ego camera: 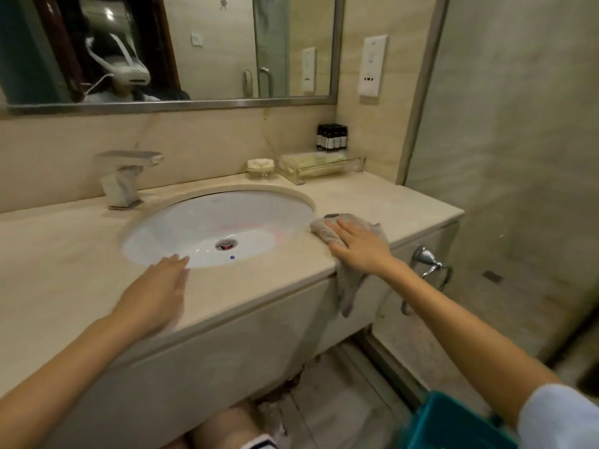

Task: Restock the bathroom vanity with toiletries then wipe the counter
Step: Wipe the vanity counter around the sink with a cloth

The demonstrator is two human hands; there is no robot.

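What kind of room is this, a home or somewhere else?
Likely a hotel bathroom: a sink set in a stone counter under a wall mirror, with small toiletry bottles and a clear tray of packets in the corner.

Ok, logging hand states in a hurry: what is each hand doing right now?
Left hand: open, flat on the counter.
Right hand: open, pressing flat on the cloth.

Head view: we look forward and down onto the counter (pixel 372 202) and basin (pixel 210 218).
Nearness: we stand close, at arm's reach.
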